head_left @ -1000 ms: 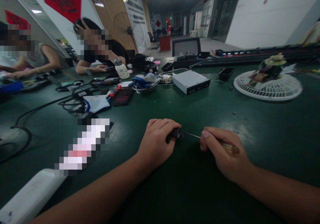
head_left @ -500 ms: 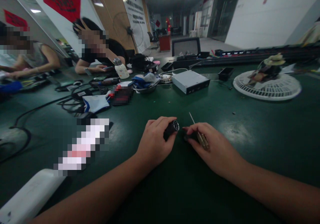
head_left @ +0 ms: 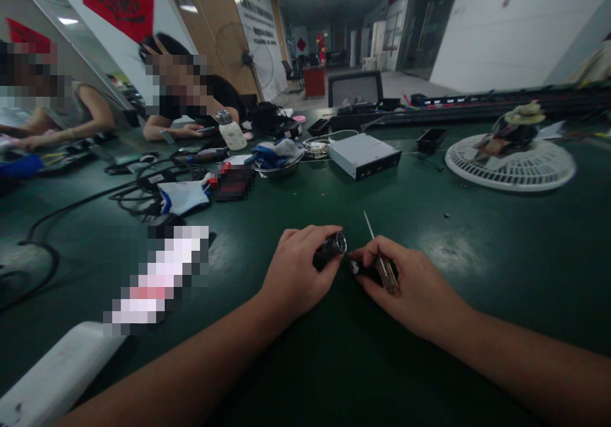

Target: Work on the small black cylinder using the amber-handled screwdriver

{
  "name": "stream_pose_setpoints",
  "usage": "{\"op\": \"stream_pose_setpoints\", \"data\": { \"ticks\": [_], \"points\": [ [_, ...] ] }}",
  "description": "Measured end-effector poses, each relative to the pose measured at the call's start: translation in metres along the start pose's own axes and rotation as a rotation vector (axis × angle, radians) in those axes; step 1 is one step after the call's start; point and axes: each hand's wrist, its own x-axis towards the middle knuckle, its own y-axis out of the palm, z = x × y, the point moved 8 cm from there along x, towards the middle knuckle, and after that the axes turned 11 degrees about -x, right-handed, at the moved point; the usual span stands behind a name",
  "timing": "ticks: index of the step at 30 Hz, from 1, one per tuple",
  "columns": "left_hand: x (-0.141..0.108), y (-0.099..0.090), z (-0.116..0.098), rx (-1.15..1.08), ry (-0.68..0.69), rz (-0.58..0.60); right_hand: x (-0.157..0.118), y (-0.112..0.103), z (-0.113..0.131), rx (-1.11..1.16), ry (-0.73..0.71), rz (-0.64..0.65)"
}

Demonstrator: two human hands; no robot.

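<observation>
My left hand (head_left: 298, 268) grips a short black cylinder (head_left: 330, 251), whose round metal-rimmed end faces right. My right hand (head_left: 410, 280) holds a small screwdriver (head_left: 386, 272) with an amber translucent handle, its thin steel shaft pointing away from me. A small black piece (head_left: 357, 268) sits at the right hand's fingertips, partly hidden, almost touching the cylinder's end. Both hands rest close together over the dark green work surface (head_left: 443, 325).
Beyond my hands stand a silver metal box (head_left: 364, 155), a metal bowl (head_left: 279, 169) with blue cloth, and a round white fan guard (head_left: 510, 169). Black cables lie at left. Two co-workers (head_left: 188, 105) sit at the far left side of the table.
The screwdriver has swung from lying level, pointing at the cylinder, to pointing away from me. The hands have drawn closer, and the cylinder's metal end now faces right.
</observation>
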Motion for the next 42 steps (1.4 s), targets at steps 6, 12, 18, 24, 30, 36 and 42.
{"op": "stream_pose_setpoints", "data": {
  "ticks": [6,12,18,24,30,36,42],
  "points": [
    [-0.001,0.007,-0.002,-0.012,0.037,0.082,0.000,0.001,-0.002,-0.015,0.012,-0.006],
    [-0.001,0.008,-0.003,-0.006,0.045,0.101,0.000,-0.003,-0.002,0.126,0.024,-0.041],
    [-0.002,0.007,-0.009,-0.050,0.110,0.105,-0.004,-0.015,-0.002,0.191,0.026,-0.181],
    [-0.005,0.011,-0.019,-0.120,0.215,0.206,-0.004,-0.017,-0.004,0.198,0.045,-0.204],
    [-0.005,0.013,-0.018,-0.143,0.231,0.250,-0.001,-0.012,-0.009,0.220,0.081,-0.149],
    [-0.008,0.015,-0.023,-0.158,0.280,0.276,-0.001,-0.010,-0.005,0.182,0.079,-0.095],
    [-0.008,0.014,-0.026,-0.145,0.297,0.276,-0.001,-0.007,-0.003,0.171,0.086,-0.062]
  ]
}}
